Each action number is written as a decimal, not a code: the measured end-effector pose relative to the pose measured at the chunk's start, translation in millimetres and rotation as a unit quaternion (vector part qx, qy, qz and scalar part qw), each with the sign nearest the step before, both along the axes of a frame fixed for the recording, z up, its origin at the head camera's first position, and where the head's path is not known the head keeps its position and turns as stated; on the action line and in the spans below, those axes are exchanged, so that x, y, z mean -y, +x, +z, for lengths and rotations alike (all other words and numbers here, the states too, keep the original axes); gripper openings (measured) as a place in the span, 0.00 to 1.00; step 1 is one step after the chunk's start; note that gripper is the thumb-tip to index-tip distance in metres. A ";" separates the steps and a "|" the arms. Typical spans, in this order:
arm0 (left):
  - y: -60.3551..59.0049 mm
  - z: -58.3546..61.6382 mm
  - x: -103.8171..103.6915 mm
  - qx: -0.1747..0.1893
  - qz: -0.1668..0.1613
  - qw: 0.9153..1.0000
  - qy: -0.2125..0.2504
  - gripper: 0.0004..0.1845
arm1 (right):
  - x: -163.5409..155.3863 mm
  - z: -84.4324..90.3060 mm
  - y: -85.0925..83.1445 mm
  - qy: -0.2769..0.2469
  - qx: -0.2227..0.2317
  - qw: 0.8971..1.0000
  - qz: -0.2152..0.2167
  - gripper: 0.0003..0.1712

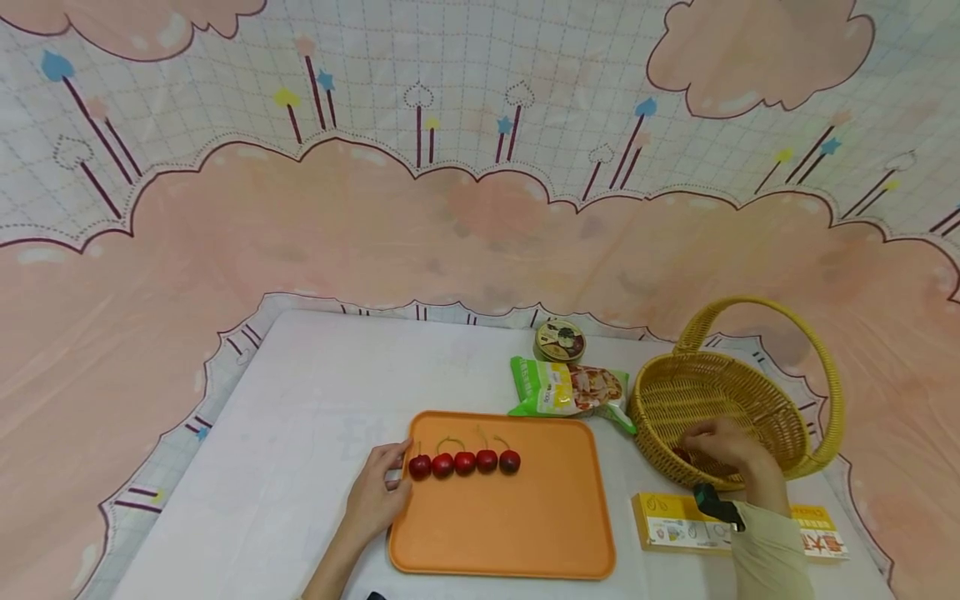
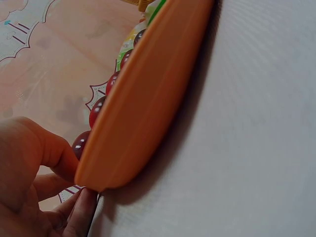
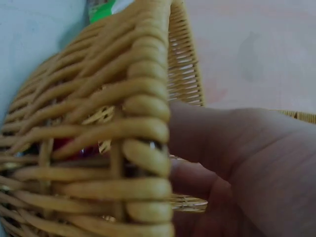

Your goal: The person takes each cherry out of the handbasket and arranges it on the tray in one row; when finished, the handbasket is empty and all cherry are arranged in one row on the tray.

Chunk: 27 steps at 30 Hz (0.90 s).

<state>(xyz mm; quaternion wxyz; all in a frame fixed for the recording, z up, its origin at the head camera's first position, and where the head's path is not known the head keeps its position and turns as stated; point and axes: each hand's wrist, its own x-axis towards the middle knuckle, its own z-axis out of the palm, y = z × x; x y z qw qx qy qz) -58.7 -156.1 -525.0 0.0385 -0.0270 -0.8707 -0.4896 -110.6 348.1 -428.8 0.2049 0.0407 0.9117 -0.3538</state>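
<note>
An orange tray [image 1: 510, 517] lies on the white table with several red cherries [image 1: 465, 463] in a row near its far left. My left hand [image 1: 397, 468] pinches the tray's left rim beside the first cherry. In the left wrist view the thumb [image 2: 52, 148] lies over the tray's rim [image 2: 148, 89], the fingers lie under it, and the cherries [image 2: 98, 109] show behind. My right hand [image 1: 692, 452] reaches into the yellow wicker basket [image 1: 652, 392], fingers curled on a red cherry [image 1: 681, 455]. Through the basket's weave [image 3: 123, 98] that cherry [image 3: 64, 144] shows red; the right hand's [image 3: 237, 163] fingertips are hidden.
A green snack bag [image 1: 568, 389] and a round tin [image 1: 559, 340] lie behind the tray, left of the basket. A flat yellow box [image 1: 678, 523] sits at the table's front right, under my right sleeve. A pink cloud-print cloth hangs behind.
</note>
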 end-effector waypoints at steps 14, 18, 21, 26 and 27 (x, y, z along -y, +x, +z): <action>-0.9 -0.7 -1.0 -0.001 0.007 1.000 -0.003 0.29 | 0.2 -4.4 3.2 -0.043 -0.007 0.999 -0.030 0.19; -1.2 0.0 -0.8 -0.003 0.007 1.000 -0.004 0.29 | 1.3 4.6 6.5 -0.065 -0.031 0.996 -0.056 0.23; -1.1 0.1 -1.0 -0.002 0.009 1.000 -0.004 0.29 | 4.2 9.5 9.1 -0.078 -0.049 0.993 -0.069 0.26; -1.3 -1.0 -1.6 -0.004 0.010 1.000 -0.006 0.29 | 16.8 13.6 13.9 -0.115 -0.107 0.986 -0.063 0.25; -1.4 -1.1 -1.5 0.000 0.011 1.000 -0.006 0.29 | 21.6 14.7 15.1 -0.125 -0.116 0.983 -0.062 0.25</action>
